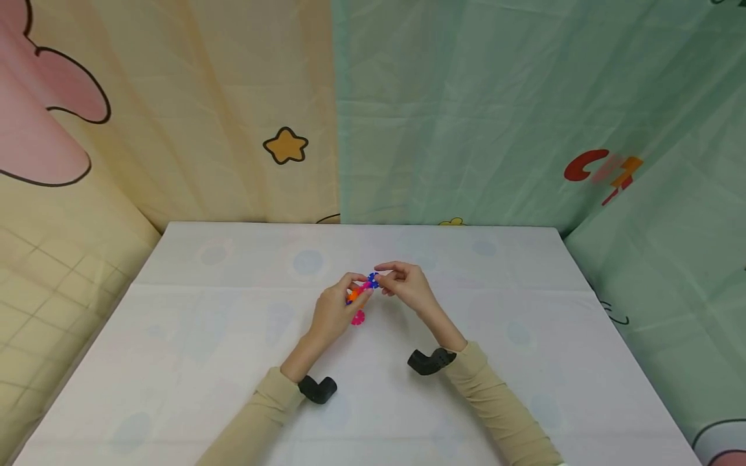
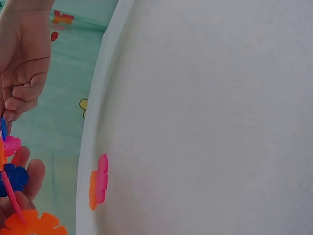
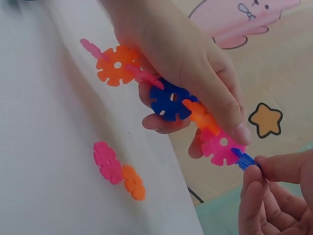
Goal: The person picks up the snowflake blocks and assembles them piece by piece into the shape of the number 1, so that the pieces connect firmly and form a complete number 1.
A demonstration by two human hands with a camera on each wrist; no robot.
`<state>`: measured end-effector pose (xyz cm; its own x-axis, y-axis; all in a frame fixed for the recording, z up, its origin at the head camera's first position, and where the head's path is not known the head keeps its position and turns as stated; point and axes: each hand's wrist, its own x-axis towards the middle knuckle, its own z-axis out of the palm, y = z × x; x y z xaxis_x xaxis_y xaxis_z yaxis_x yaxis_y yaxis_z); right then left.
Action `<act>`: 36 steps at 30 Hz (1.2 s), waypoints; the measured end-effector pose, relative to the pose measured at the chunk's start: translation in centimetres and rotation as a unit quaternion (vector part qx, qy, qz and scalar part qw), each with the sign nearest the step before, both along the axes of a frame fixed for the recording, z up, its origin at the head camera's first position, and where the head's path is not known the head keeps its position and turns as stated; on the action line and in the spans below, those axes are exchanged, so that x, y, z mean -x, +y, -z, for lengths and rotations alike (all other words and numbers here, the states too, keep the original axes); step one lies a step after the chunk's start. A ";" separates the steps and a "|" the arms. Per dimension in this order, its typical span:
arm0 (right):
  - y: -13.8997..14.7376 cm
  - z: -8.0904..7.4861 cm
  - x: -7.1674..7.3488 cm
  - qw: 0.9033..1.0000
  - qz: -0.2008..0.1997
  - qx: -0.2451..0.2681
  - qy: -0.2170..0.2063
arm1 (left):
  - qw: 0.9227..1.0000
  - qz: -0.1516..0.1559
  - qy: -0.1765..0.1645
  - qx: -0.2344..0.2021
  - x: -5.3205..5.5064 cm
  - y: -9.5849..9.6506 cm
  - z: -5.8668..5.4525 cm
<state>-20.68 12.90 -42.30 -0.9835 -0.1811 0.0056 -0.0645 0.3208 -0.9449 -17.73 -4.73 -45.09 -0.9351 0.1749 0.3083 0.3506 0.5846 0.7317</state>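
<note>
My left hand [image 1: 332,312] grips a chain of interlocking snowflake discs. In the right wrist view it runs from a pink disc through an orange disc [image 3: 108,73], another pink, a blue disc [image 3: 166,105] and an orange one to a pink disc [image 3: 213,147] near the thumb tip. The thumb and fingertips of my right hand [image 1: 410,286] pinch a small blue disc [image 3: 246,161], seen edge-on, which meets a slot at that last pink disc's rim. Whether it is fully seated I cannot tell. Both hands are above the white table.
A pink disc [image 3: 107,162] and an orange disc [image 3: 134,182] appear together on the white cloth, apart from the chain. The white table [image 1: 204,362] reaches back to patterned curtains [image 1: 443,116]. A black wrist device [image 1: 317,390] sits at the left cuff, another [image 1: 430,362] at the right.
</note>
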 end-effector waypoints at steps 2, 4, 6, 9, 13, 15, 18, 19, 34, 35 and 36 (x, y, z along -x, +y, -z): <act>-0.1 0.0 -0.1 1.000 0.005 0.001 -0.003 | 1.000 -0.005 0.004 0.004 0.0 0.0 0.0; -0.3 0.0 -0.1 1.000 0.008 0.001 -0.005 | 1.000 -0.013 0.010 0.007 0.0 0.0 0.0; -0.4 -0.1 -0.1 1.000 0.010 0.003 -0.005 | 1.000 -0.023 0.015 0.010 0.0 0.0 0.0; -0.4 -0.2 -0.1 1.000 0.007 0.007 -0.003 | 0.999 -0.040 0.013 0.006 0.1 -0.1 -0.1; -0.4 -0.5 -0.2 1.000 0.003 0.014 -0.004 | 0.998 -0.059 0.001 -0.012 0.1 -0.3 -0.1; -0.4 -0.5 -0.3 1.000 0.003 0.015 -0.006 | 0.998 -0.066 -0.002 -0.022 0.2 -0.5 -0.1; -0.3 -0.3 -0.3 1.000 0.003 0.018 -0.009 | 0.997 -0.068 -0.012 -0.042 0.3 -0.8 0.0; -0.3 -0.2 -0.3 1.000 0.001 0.016 -0.010 | 0.996 -0.067 -0.018 -0.050 0.3 -0.8 0.0; -1.6 2.1 -0.4 0.997 -0.047 -0.068 -0.012 | 0.991 -0.046 -0.052 -0.117 0.3 -1.6 -0.2; -1.6 2.3 -0.4 0.996 -0.049 -0.076 -0.011 | 0.990 -0.044 -0.054 -0.119 0.3 -1.7 -0.2; -1.7 2.5 -0.3 0.995 -0.049 -0.085 -0.013 | 0.990 -0.041 -0.055 -0.122 0.3 -1.7 -0.2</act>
<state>-20.36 11.16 -44.78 -0.9606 -0.2717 -0.0578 -0.0797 0.4689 -0.8796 -18.03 -6.43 -44.91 -0.9735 0.0293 0.2268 0.2187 0.4086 0.8861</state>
